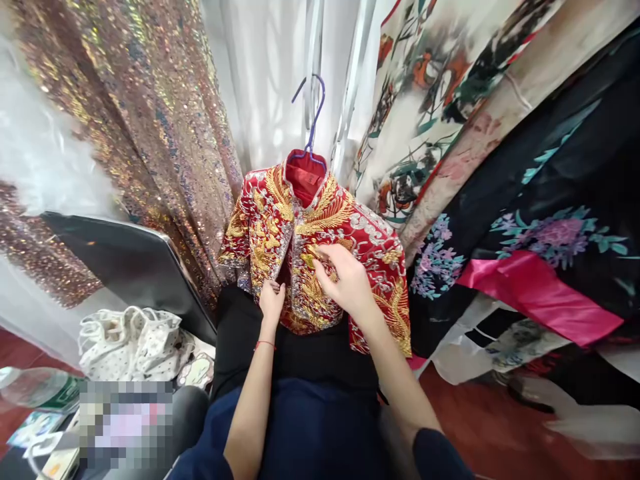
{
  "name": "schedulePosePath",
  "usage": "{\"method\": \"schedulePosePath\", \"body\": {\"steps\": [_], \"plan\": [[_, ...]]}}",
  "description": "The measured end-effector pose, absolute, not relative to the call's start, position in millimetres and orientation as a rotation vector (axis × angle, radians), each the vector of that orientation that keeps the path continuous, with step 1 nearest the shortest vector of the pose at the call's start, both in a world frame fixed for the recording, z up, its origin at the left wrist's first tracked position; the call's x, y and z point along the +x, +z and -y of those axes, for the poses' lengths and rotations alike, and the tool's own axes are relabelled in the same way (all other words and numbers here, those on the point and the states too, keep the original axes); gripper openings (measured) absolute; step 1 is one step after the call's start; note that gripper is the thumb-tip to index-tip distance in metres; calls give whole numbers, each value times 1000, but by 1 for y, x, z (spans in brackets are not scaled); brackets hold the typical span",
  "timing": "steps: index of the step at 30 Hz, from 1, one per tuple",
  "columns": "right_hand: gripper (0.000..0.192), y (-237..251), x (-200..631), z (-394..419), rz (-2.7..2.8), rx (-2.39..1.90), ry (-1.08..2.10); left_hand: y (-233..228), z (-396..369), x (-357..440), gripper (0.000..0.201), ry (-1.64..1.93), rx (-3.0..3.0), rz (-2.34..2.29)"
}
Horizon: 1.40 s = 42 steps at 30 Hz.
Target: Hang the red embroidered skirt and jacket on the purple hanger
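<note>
A short red jacket with raised gold and silver embroidery lies across my lap, its collar pointing away from me. A purple hanger is inside it, the hook sticking out above the neck. The front is partly apart at the lower half. My left hand is closed on the left front edge near the hem. Over the right front panel, my right hand is bent with thumb and forefinger brought close together at the gold embroidery. Whatever they pinch is too small to make out.
Sequinned fabric hangs at the left, a white curtain behind. Flower-patterned garments crowd the right. Left of my lap are a dark panel, a spotted white cloth bag and a plastic bottle.
</note>
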State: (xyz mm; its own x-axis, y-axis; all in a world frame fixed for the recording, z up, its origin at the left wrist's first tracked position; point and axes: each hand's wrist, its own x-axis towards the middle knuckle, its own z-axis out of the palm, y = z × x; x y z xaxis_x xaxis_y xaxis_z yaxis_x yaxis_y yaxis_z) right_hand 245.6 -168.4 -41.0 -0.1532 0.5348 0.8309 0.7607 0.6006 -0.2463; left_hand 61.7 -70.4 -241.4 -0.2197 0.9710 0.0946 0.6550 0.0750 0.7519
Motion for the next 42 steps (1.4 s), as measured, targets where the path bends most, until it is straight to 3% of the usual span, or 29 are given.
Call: {"method": "schedulePosePath", "body": {"steps": [3,6,10,14,19,23,27,33,39,42], "plan": [[36,-33,233,128,1899,-1150,-220,-232,67,63,46,1002,1659,-2107],[36,-31,222,95,1849,-1336,-292,-226,57,65,53,949,1705,-2233],[46,-33,206,73,1695,-1580,-362,-230,51,55,37,785,1740,-2309],[49,-38,194,61,1528,-1632,-239,-241,76,43,26,643,1839,-2232],[36,-22,196,70,1450,-1352,4,-233,120,68,24,594,1969,-2074],[30,13,207,96,1517,-1014,-41,-206,149,115,18,615,2140,-1879],[29,30,228,108,1453,-966,-57,-192,163,162,17,588,2273,-1667],[36,7,260,93,1397,-1176,-220,-200,134,186,26,485,2274,-1646],[32,-20,253,75,1346,-1408,-221,-218,104,151,26,445,2196,-1723],[40,-22,253,72,1327,-1448,-239,-227,97,132,23,473,2155,-1741]]}}
